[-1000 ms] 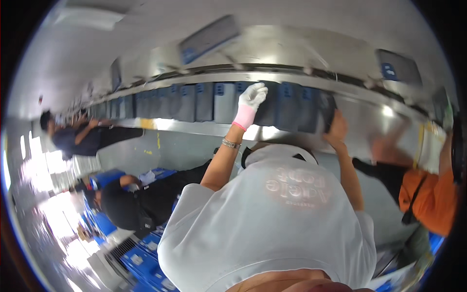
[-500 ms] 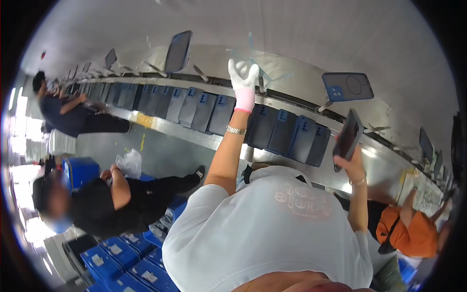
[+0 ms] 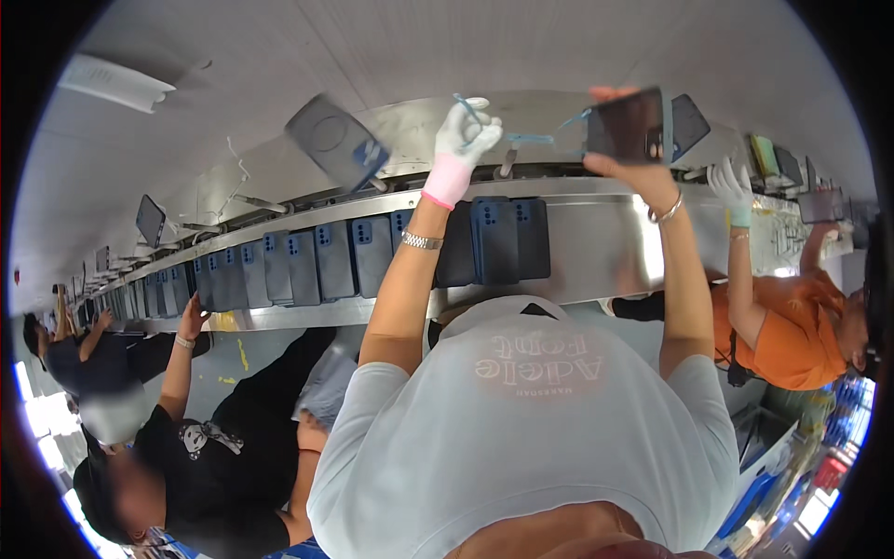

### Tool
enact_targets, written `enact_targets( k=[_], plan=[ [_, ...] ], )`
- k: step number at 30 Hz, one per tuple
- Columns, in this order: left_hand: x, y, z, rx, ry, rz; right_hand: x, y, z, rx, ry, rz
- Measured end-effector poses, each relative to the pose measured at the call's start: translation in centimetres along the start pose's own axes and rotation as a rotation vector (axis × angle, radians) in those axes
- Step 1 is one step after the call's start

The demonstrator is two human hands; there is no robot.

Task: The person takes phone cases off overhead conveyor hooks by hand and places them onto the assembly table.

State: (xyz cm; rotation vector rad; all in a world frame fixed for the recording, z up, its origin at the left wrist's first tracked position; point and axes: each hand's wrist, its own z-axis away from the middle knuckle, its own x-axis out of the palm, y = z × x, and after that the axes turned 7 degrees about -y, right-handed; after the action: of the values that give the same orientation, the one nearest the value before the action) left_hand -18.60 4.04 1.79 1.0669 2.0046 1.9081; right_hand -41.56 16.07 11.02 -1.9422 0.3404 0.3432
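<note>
My left hand (image 3: 464,138), in a white glove with a pink cuff, is raised over the steel line and pinches a thin blue film tab (image 3: 533,138) that stretches toward the right. My bare right hand (image 3: 622,166), with a bracelet on its wrist, holds a dark phone (image 3: 626,126) upright, a hand's width from the left. Below both hands, a row of blue phones (image 3: 498,240) stands side by side on the steel conveyor (image 3: 596,247). My light grey shirt (image 3: 521,419) fills the lower middle of the view.
A person in a black shirt (image 3: 233,466) works at my left, one hand on the line. At my right, a person in an orange shirt (image 3: 792,345) lifts a gloved hand (image 3: 731,191). Tilted dark screens (image 3: 335,140) hang above the line. Blue crates (image 3: 773,484) sit low right.
My right hand has lifted the dark phone up close to my left hand. The left hand has moved away from the phone row and now pinches the blue tab.
</note>
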Motion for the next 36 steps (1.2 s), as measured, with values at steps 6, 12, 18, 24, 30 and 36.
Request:
enact_targets(
  k=[6, 12, 18, 24, 30, 36],
  plan=[
    [6.2, -4.3, -3.6, 0.085, -0.158, -0.141, -2.7, -1.5, -1.8, 0.189, -0.212, 0.512],
    [13.4, -5.0, -5.4, -0.09, -0.23, -0.267, -6.7, 0.9, -1.3, 0.389, -0.462, 0.903],
    [12.7, -5.9, 0.1, -0.249, -0.399, -0.379, -11.6, 2.9, 5.6, 0.033, -0.007, 1.145],
    [-6.7, -4.8, 11.7, -0.003, 0.127, -1.119, 6.3, -1.5, 8.6, 0.228, -0.007, 0.333],
    [-15.3, -3.8, 12.6, -0.359, -0.341, -1.562, 21.8, 2.7, 7.4, 0.485, -0.233, -0.008],
    [-12.1, -6.9, 10.5, -0.361, -0.451, -1.461, 33.2, 7.6, 9.3, 0.587, -0.002, 0.602]
  ],
)
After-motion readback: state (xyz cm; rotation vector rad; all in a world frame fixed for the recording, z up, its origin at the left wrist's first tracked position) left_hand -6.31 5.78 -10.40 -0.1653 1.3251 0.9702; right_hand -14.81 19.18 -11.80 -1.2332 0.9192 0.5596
